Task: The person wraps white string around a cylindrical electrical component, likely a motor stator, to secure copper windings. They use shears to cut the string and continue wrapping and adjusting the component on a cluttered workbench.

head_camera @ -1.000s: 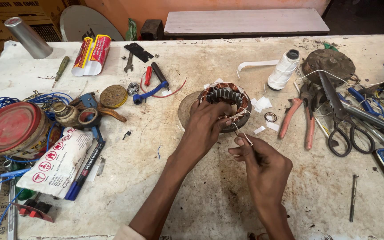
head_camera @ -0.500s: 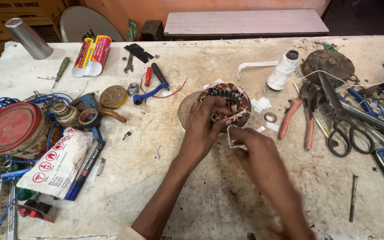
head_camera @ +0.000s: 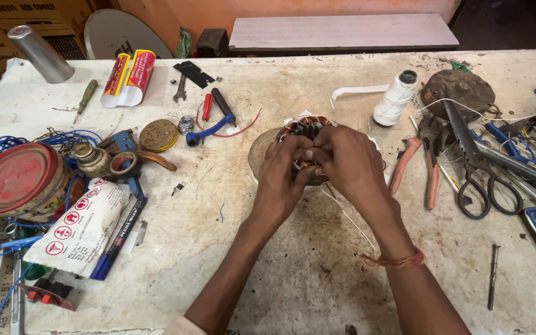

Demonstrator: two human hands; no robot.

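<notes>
Head view: a round motor stator [head_camera: 305,133] wound with copper coils sits on the worn workbench [head_camera: 268,260], left of the white thread spool [head_camera: 395,99] and well left of the black scissors [head_camera: 476,167]. Both hands are laid over its near half. The left hand [head_camera: 283,177] cups the near-left rim, fingers curled onto the windings. The right hand [head_camera: 348,164] covers the near-right side, its fingertips pressed together at the centre against those of the left hand. They seem to pinch something small there, but what it is cannot be made out. A thin white cord [head_camera: 348,214] trails from under the right hand toward the near edge of the bench.

The stator looks heavy and rigid in its iron core, so it should sit steady under pressure. The fine copper wire is likely soft and easily nicked. The outer rim seems the safer hold. It lies directly under both palms, its far half showing beyond the fingers.
</notes>
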